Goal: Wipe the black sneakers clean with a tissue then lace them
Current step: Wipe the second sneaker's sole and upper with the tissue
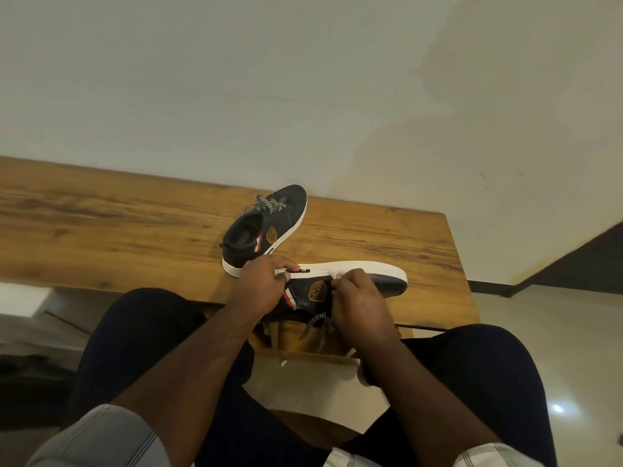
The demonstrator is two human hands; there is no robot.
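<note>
Wooden and brown, the table (135,230) fills the middle of the view, with a pale wall (236,79) behind it. Dark trousers (141,338) cover the person's knees at the bottom, close to the table's near edge.

One black sneaker (269,227) with a white sole stands on the table by itself. Its black-and-white lace (269,203) lies loose over the front.

The other black sneaker (337,281) is just in front of it, tipped on its side at the table's near edge, with its white sole facing away from the person. It has a brown badge and a red, white and blue stripe on its side.

The left hand (263,284) is curled around the heel end of this sneaker and grips it. The right hand (357,298) is over the middle of the sneaker, with its fingers bunched tight. I cannot tell just what they pinch. A spotted lace (320,323) hangs down below that hand.
</note>
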